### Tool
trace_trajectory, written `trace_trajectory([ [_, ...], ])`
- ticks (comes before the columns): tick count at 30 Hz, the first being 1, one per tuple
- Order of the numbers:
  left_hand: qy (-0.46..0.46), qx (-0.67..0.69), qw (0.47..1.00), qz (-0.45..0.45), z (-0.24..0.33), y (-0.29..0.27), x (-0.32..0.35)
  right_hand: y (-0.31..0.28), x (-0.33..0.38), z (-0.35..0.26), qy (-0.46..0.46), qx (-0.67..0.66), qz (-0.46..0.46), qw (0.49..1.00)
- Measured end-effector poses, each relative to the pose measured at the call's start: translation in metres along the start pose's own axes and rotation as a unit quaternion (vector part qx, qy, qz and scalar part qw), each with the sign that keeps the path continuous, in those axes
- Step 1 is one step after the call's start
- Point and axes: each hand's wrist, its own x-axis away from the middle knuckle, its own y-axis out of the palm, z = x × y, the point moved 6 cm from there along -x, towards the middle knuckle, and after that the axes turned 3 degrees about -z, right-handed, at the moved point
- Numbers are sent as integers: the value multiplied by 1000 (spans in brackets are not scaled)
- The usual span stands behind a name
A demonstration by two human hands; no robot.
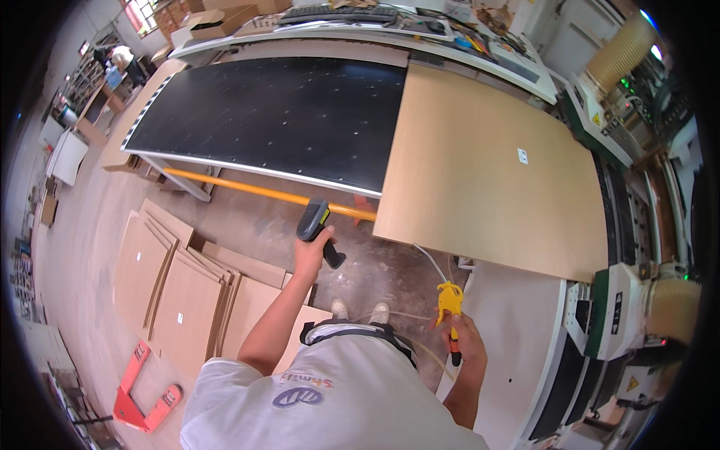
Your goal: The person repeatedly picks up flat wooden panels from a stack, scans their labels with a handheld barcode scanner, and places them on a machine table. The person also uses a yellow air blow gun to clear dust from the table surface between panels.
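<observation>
My left hand (309,253) is closed round the grip of a black handheld barcode scanner (313,219), held over the floor in front of the black-topped table. Down on the right, my right hand (466,339) grips a yellow air blow gun (450,298) with a thin nozzle pointing up and away, toward the near edge of a large wooden panel (487,165). That panel lies flat at the right, with a small white label (523,156) on it. Neither tool touches the panel as far as I can see.
A black table surface (277,124) spans the far left, with a yellow bar (255,193) below it. Stacked boards (191,300) and a red pallet jack (133,394) stand at left. Machinery (622,311) lines the right. Beyond, a desk holds a keyboard (337,13). A person (124,60) is far left.
</observation>
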Motion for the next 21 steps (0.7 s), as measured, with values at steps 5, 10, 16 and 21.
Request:
trace_trajectory([
  [5, -34, 51, 997, 56, 10, -27, 12, 32, -26, -28, -41, 11, -89, 995],
  [10, -66, 47, 992, 101, -3, -66, 18, 44, -23, -45, -47, 36, -154, 986],
  [16, -91, 94, 971, 198, -22, -107, 26, 66, -25, -53, 24, 98, -276, 956],
  [21, -86, 103, 965, 224, -14, -131, 40, 90, -41, -26, 183, 376, -337, 844],
])
